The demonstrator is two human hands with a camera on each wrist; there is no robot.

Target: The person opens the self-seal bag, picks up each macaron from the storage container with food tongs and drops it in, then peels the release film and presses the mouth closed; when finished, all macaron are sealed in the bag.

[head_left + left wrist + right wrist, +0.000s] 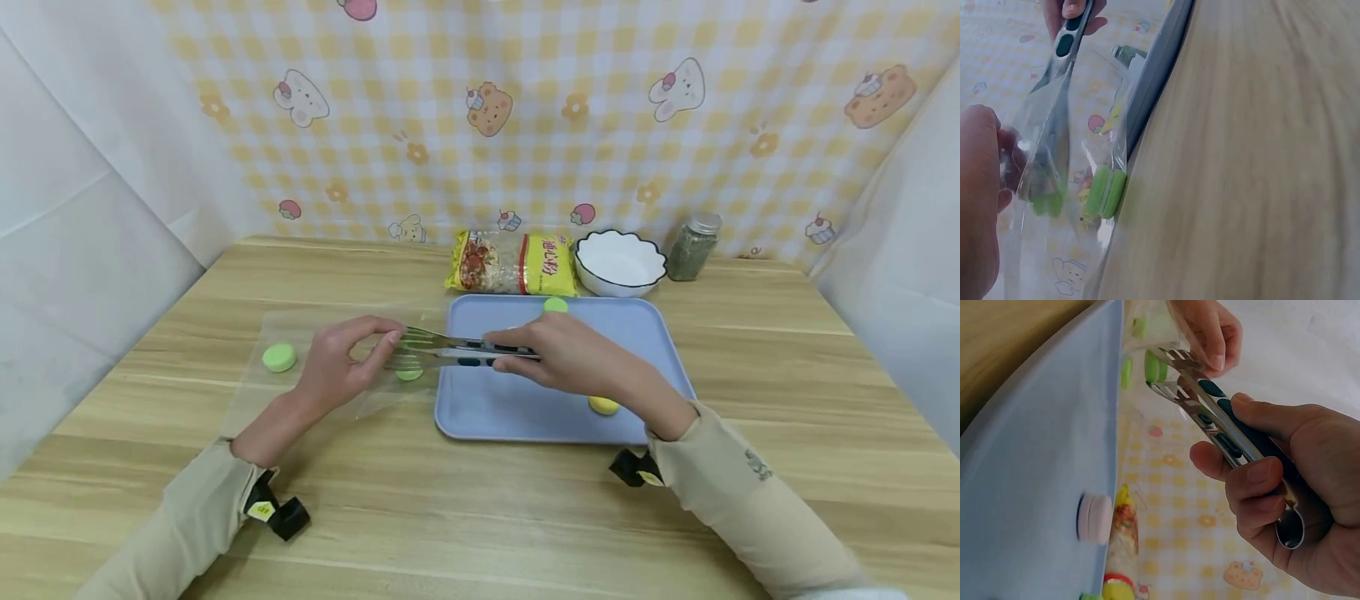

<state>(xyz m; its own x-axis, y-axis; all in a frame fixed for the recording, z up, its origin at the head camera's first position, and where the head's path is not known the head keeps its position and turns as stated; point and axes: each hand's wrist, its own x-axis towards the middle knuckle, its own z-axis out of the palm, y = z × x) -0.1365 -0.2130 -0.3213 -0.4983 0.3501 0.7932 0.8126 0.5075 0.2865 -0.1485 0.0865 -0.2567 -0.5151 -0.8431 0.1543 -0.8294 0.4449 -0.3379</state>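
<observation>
My right hand (566,354) grips metal tongs (1229,428) with dark inlays and fork-like ends, reaching left past the tray's edge. A green macaron (1155,365) is at the tong tips in the right wrist view. Between thumb and fingers, my left hand (337,358) pinches the mouth of a clear plastic bag (1035,150), and the tong ends reach inside it. Another green macaron (1107,190) lies low in the bag area beside the wooden surface. Farther left, one more green macaron (280,357) shows at the bag's far end.
A blue tray (517,421) carries a yellow macaron (603,406), a green macaron (555,305) and a pink macaron (1094,517). Behind it stand a yellow pasta packet (513,263), a white scalloped bowl (621,262) and a herb jar (694,247) against the patterned cloth.
</observation>
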